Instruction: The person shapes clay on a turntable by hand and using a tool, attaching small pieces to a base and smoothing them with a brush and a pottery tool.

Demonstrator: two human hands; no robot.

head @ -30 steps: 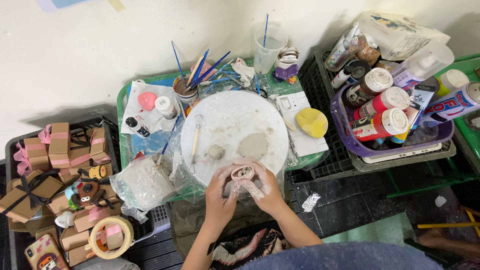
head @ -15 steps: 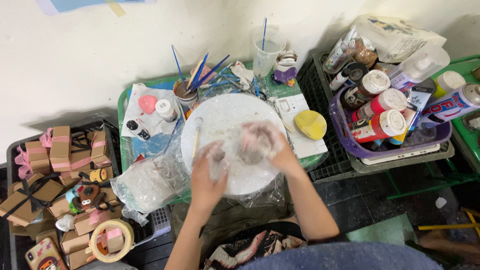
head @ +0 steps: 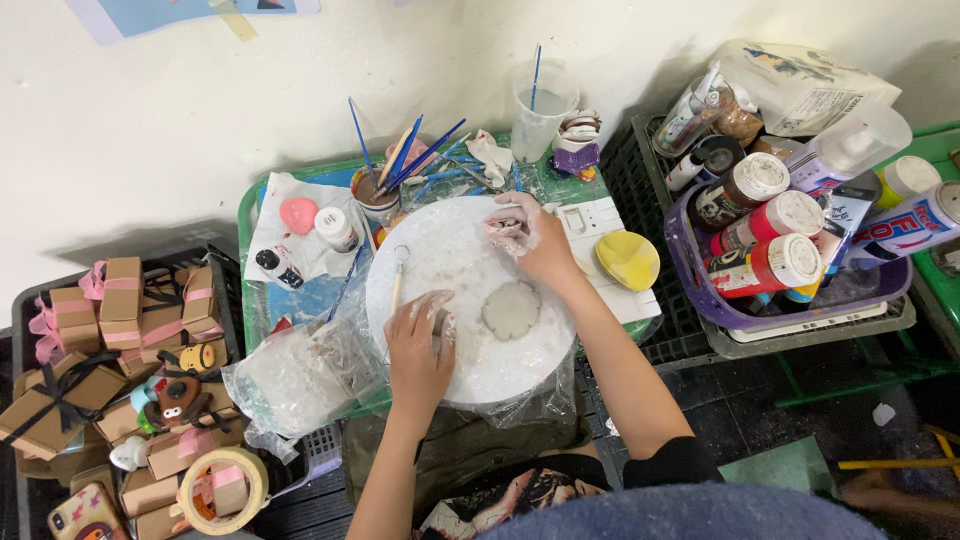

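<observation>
A round white board [head: 440,250] lies on a green tray [head: 250,215], wrapped in clear plastic. On it rests a flat, grey, flower-shaped piece of clay [head: 511,310]. My left hand [head: 420,345] lies palm down on the board's near left part, fingers a little apart, holding nothing, just left of the clay. A wooden-handled tool [head: 396,285] lies beside its fingertips. My right hand [head: 532,238], smeared with clay, is at the board's far right edge with curled fingers. Whether it grips anything is unclear.
A cup of blue brushes [head: 378,195], a clear plastic cup [head: 540,110], small paint pots [head: 336,228] and a yellow sponge [head: 628,258] ring the board. A purple basket [head: 700,290] of paint bottles stands right. A black crate of small brown gift boxes [head: 120,300] and a tape roll [head: 222,490] sit left.
One second ago both hands held a clay lump together at the board's near edge. They moved apart; the flat clay now lies on the board, my right hand reaches far, my left rests down.
</observation>
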